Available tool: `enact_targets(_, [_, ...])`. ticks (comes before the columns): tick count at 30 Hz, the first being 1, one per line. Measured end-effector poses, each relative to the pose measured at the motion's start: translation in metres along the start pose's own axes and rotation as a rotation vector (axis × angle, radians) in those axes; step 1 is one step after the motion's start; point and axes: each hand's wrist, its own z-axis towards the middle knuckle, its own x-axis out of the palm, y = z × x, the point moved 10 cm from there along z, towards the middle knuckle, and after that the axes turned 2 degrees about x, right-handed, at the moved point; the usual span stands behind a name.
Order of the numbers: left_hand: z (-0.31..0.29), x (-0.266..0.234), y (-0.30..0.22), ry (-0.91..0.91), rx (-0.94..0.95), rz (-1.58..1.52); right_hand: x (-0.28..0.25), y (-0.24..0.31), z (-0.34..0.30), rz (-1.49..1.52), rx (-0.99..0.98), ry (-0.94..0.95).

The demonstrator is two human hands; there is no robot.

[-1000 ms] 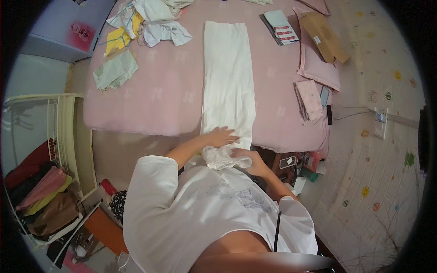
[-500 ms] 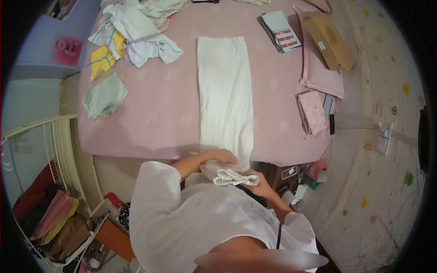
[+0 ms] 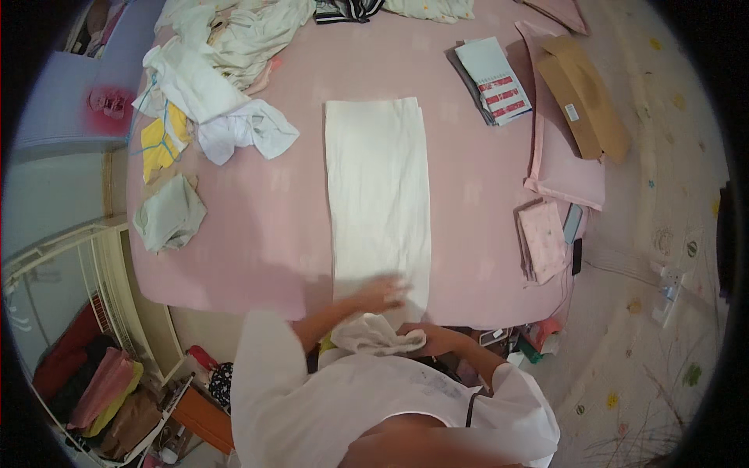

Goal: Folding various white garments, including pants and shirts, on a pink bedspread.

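Note:
A pair of white trousers [image 3: 378, 191], folded lengthwise into a long strip, lies on the pink bed sheet [image 3: 265, 207] with its far end away from me. The near end, with a gathered elastic waistband, hangs over the bed's edge at my waist. My right hand [image 3: 434, 340] is closed on that waistband end. Just above the near part of the strip is my left hand [image 3: 379, 295], its fingers stretched out and slightly blurred; whether it touches the cloth is unclear.
Heaped white and yellow clothes [image 3: 195, 86] lie at the far left, with a pale green folded garment [image 3: 170, 214] nearer. At right are notebooks [image 3: 493, 82], a brown cardboard piece [image 3: 581, 97], a pink pillow [image 3: 558, 168], a pink patterned cloth [image 3: 542, 238] and a phone [image 3: 573, 223].
My left hand has come off the waistband end and moved onto the strip, fingers spreading. The right hand keeps hold, and the waistband opening has folded down. The whole view has shifted.

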Motion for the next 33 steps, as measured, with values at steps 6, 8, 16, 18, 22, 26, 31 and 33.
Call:
enact_targets(6, [-0.036, 0.011, -0.004, 0.195, -0.14, -0.731, -0.188, 0.05, 0.109, 0.057, -0.058, -0.024])
enact_targets(8, [-0.018, -0.006, -0.009, 0.227, -0.12, -0.747, -0.352, 0.056, 0.127, -0.001, -0.162, -0.883])
enact_targets(16, [-0.02, -0.04, 0.009, 0.161, -0.244, -0.846, -0.422, 0.106, 0.143, -0.173, -0.247, -1.507])
enact_targets(18, [-0.026, -0.046, 0.012, 0.138, -0.276, -0.867, -0.411, 0.108, 0.138, -0.169, -0.296, -1.557])
enact_targets(22, [-0.032, -0.044, 0.0, 0.119, -0.318, -0.916, -0.422, 0.089, 0.126, -0.244, -0.145, -1.576])
enact_targets(26, [-0.053, -0.038, -0.018, 0.071, -0.38, -0.954, -0.383, 0.114, 0.104, -0.481, -0.283, -1.77])
enact_targets(31, [-0.095, -0.015, -0.068, -0.004, -0.457, -1.02, -0.216, 0.051, 0.162, -1.324, -0.176, -0.809])
enact_targets(33, [-0.107, -0.004, -0.092, -0.022, -0.482, -1.055, -0.133, 0.01, 0.139, -1.119, -0.421, -0.511])
